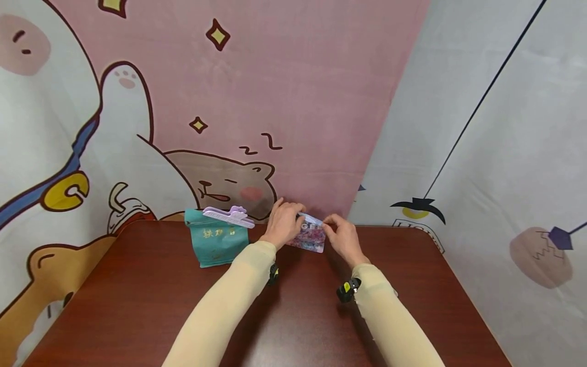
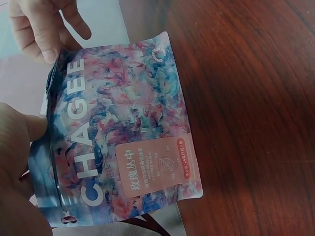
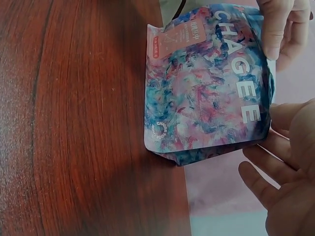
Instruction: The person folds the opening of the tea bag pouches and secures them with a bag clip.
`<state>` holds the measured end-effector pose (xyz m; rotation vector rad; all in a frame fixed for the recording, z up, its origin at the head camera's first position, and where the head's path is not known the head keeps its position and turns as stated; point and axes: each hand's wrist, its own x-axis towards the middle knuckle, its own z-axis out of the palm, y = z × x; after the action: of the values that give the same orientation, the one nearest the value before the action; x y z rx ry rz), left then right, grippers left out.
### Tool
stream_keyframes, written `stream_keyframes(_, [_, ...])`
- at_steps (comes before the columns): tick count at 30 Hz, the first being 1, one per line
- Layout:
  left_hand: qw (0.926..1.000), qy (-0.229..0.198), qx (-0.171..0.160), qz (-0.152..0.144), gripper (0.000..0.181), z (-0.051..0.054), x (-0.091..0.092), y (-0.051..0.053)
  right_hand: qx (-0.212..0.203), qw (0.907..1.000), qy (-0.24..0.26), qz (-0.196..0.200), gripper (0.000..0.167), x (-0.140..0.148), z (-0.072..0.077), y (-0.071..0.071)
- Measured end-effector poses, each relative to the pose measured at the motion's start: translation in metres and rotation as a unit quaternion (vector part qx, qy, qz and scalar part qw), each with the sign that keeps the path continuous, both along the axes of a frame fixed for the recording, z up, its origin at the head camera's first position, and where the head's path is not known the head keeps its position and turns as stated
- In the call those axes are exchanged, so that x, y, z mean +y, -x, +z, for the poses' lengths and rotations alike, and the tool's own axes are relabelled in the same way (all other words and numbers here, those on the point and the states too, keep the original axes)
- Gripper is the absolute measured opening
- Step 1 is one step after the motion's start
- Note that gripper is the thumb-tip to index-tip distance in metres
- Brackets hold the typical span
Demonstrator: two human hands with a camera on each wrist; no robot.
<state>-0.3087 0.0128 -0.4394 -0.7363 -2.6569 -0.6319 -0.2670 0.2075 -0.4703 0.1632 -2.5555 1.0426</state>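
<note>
Cream sleeves (image 1: pixel 211 321) reach over the reddish-brown table (image 1: pixel 298 326) from the near side of the printed pouch (image 1: pixel 306 243), which is upright by the far edge. Left of the pouch stands a teal bag (image 1: pixel 217 245), a lilac clip (image 1: pixel 229 217) across its top, presumably keeping it closed. The left hand (image 1: pixel 283 224) and right hand (image 1: pixel 344 239) take the pouch's top edge toward opposite ends, probably so that it holds upright with its mouth evenly stretched. The left bends over it, thumb and fingers pinching the edge; the right pinches with thumb in front, remaining fingers loosely parted behind. Beyond the pouch rises a cartoon-printed backdrop (image 1: pixel 298 102).
</note>
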Motion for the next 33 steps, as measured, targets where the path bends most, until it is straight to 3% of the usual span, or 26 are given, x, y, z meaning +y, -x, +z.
stream_keyframes(5, [0.9998,0.017,0.013,0.006,0.017,-0.001,0.000,0.000,-0.002,0.9998,-0.017,0.011,0.024,-0.002,-0.002,0.003])
stream_keyframes(16, [0.9990,0.023,0.038,0.002,0.016,-0.007,-0.001,0.002,-0.061,0.9981,-0.008,-0.010,0.026,-0.007,-0.008,0.003])
stream_keyframes(26, [0.9960,0.032,0.083,-0.009,0.015,-0.010,0.002,0.003,-0.038,0.9989,-0.022,-0.017,0.024,-0.007,-0.014,0.003])
stream_keyframes(33, [0.9971,0.032,0.068,-0.011,0.016,-0.014,0.004,0.003,-0.011,0.9990,-0.023,-0.037,0.015,-0.010,-0.015,0.003])
